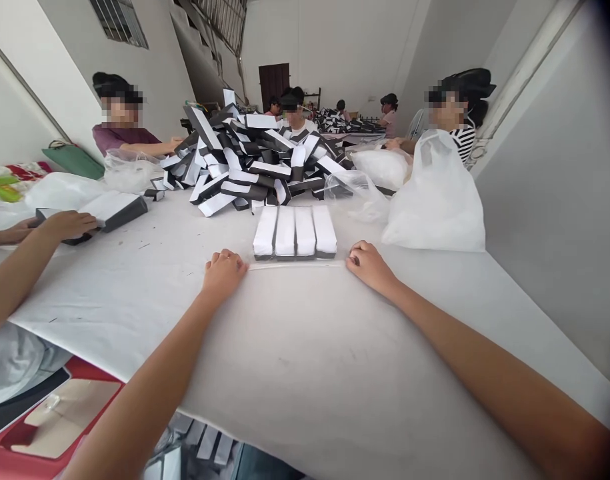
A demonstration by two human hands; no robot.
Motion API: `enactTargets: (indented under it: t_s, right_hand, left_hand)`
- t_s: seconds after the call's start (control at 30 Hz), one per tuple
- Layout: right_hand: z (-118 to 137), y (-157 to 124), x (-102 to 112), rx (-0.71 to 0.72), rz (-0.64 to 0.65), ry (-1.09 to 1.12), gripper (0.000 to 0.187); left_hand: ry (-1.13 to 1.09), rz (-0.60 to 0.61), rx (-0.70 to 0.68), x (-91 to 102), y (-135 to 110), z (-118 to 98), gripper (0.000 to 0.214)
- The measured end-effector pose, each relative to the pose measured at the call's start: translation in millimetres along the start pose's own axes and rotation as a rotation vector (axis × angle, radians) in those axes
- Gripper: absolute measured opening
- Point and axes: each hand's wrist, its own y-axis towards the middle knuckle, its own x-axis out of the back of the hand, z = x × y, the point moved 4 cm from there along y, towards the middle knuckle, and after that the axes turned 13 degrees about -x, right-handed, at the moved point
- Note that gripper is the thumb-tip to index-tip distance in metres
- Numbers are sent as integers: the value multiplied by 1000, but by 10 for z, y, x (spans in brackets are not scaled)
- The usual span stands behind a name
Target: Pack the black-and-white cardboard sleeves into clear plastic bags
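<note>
My left hand (223, 269) and my right hand (367, 263) both rest on the white table (295, 347), fingers curled. Between them a thin clear strip (295, 265) lies stretched, one end pinched in each hand. Just beyond the strip stands a neat row of several white-topped, dark-sided boxes (295, 232), side by side. The strip lies along the near edge of that row.
A big heap of black-and-white boxes (257, 163) fills the table's middle. White plastic bags (435, 197) stand at the right. A co-worker's hand (67, 223) rests on a flat box (109, 210) at the left. Other people sit around the far side.
</note>
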Motion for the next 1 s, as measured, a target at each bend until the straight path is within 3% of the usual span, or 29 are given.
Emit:
enactTargets:
  t_s: [0.1, 0.2, 0.33, 0.4, 0.57, 0.63, 0.7, 0.77, 0.83, 0.9, 1.0]
  right_hand:
    - [-12, 1, 27, -18, -14, 37, 19]
    - [-15, 7, 42, -9, -31, 49, 13]
    - [-19, 13, 25, -4, -36, 50, 11]
    - [-34, 19, 14, -9, -38, 53, 8]
    - [4, -19, 88, -12, -47, 36, 5]
    - [175, -109, 186, 83, -125, 31, 16]
    - [465, -252, 246, 278, -147, 61, 31]
    - [770, -400, 201, 481, -6, 109, 43]
    - [955, -486, 83, 562, 188, 119, 50]
    - [951, -477, -30, 513, 328, 105, 50]
    - [654, -337, -45, 326, 386, 130, 44]
  left_hand:
    - [-21, -118, -75, 73, -28, -36, 23]
    - [-101, -211, -329, 125, -104, -250, 29]
    - [-260, 37, -741, -27, -231, -750, 42]
    - [-259, 131, -817, -105, -262, -923, 49]
    - [-249, 169, -664, -175, -210, -902, 58]
    - [-257, 173, -630, -185, -200, -850, 58]
    - [-266, 166, -628, -193, -199, -834, 59]
    - [-272, 157, -635, -194, -199, -843, 60]
    - [-281, 164, -656, -181, -198, -847, 61]
    - [-300, 197, -660, -149, -191, -794, 62]
    - [-356, 244, -587, -58, -158, -539, 61]
